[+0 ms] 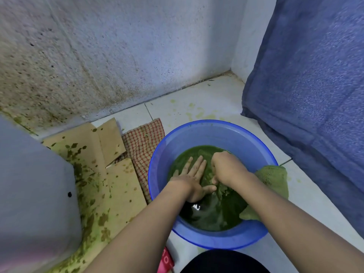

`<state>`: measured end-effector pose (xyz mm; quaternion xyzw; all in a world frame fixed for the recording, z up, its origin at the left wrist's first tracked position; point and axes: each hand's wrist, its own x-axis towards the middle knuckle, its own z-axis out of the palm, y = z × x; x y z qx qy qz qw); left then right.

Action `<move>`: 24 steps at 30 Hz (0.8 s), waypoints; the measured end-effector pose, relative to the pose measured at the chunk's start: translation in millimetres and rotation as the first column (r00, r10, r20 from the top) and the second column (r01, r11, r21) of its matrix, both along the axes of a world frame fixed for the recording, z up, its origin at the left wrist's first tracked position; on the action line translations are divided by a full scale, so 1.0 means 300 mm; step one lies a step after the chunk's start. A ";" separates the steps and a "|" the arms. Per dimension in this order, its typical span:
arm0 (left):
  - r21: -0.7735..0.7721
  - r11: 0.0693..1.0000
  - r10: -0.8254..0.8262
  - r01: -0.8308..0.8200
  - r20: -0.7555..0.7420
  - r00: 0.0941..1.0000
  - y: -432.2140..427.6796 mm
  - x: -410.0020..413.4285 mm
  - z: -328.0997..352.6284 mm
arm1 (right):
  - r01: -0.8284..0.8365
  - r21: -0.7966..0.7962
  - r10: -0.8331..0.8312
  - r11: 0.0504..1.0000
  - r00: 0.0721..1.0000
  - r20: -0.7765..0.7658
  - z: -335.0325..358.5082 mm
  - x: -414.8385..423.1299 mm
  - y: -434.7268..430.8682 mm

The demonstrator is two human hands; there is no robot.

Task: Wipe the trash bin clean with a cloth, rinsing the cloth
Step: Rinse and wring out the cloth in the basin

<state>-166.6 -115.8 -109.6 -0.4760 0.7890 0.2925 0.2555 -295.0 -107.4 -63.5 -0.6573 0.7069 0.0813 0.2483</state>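
A blue plastic basin [242, 133] stands on the tiled floor, holding murky green water. A green-stained cloth [273, 177] lies partly in the water and hangs over the basin's right rim. My right hand [226, 167] is closed on a bunch of the cloth in the water. My left hand [194, 178] lies flat with fingers spread, pressing on the wet cloth at the water's surface. The grey trash bin [33, 196] stands at the far left, blurred, its side toward me.
Flattened cardboard [94, 166] spattered with green lies under and beside the bin. A red checked cloth [143, 146] lies between cardboard and basin. A blue fabric [307, 95] hangs at the right. The stained wall [78, 66] is behind.
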 end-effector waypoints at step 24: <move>0.072 0.881 0.352 -0.468 -0.761 0.545 -0.048 -0.022 0.205 | 0.429 0.031 -0.305 0.903 0.585 0.751 0.045 -0.092 0.057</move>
